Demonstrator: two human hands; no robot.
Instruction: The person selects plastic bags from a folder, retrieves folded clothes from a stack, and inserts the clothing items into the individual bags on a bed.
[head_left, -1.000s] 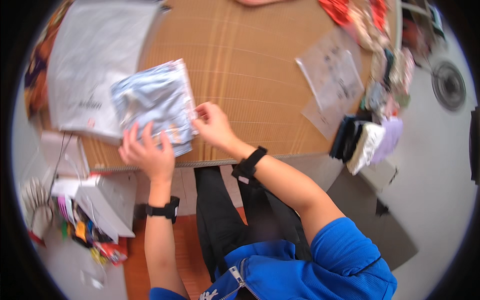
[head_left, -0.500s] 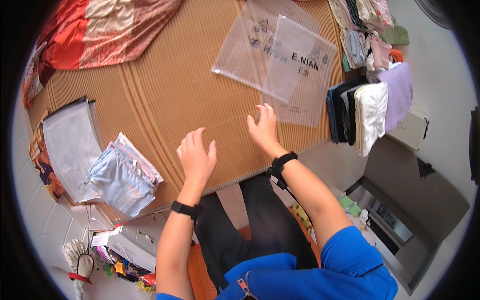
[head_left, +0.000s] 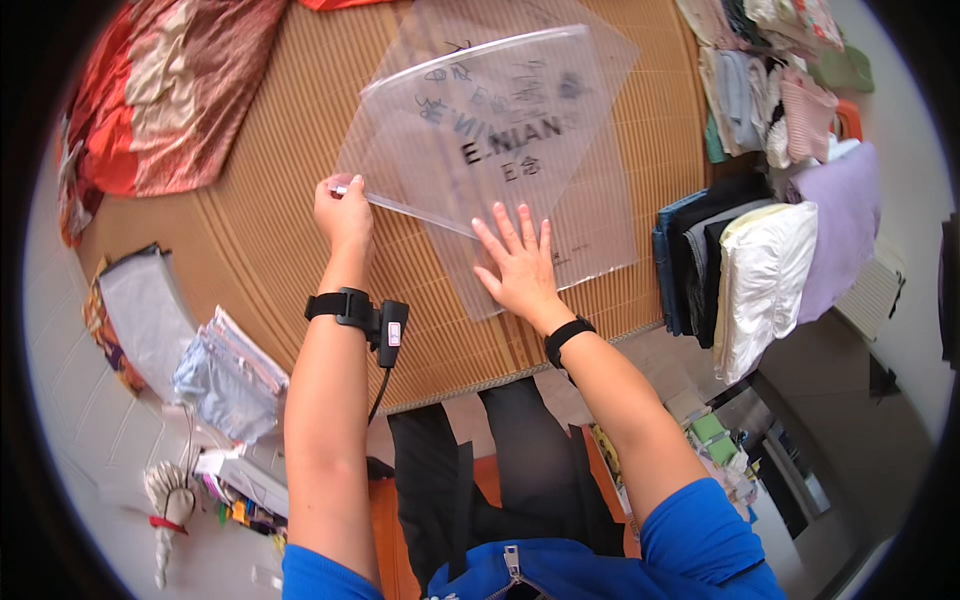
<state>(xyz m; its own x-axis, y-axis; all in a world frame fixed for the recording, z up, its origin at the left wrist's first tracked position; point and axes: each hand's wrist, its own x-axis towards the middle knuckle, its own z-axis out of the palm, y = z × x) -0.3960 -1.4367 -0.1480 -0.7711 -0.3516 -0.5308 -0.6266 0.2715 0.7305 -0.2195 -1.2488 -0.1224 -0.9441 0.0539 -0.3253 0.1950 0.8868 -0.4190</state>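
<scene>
Two clear plastic zip bags with dark print overlap on the woven mat: an upper bag turned at a slant, and a lower bag showing past its right side. My left hand is closed in a pinch at the left end of a zip strip, where a small white slider shows between the fingers. Which bag this strip belongs to is hard to tell through the clear layers. Flat on the plastic, fingers spread, my right hand presses near the lower edge. It grips nothing.
Folded dark trousers, white clothes and a lilac garment stack at the mat's right edge, more clothes beyond. At left lie a folded light-blue garment, a greyish bag and a red patterned cloth.
My left hand has moved up and pinched the zip strip; my right hand has come down flat on the plastic. The upper bag has turned and shifted left. The head view has shifted slightly.
</scene>
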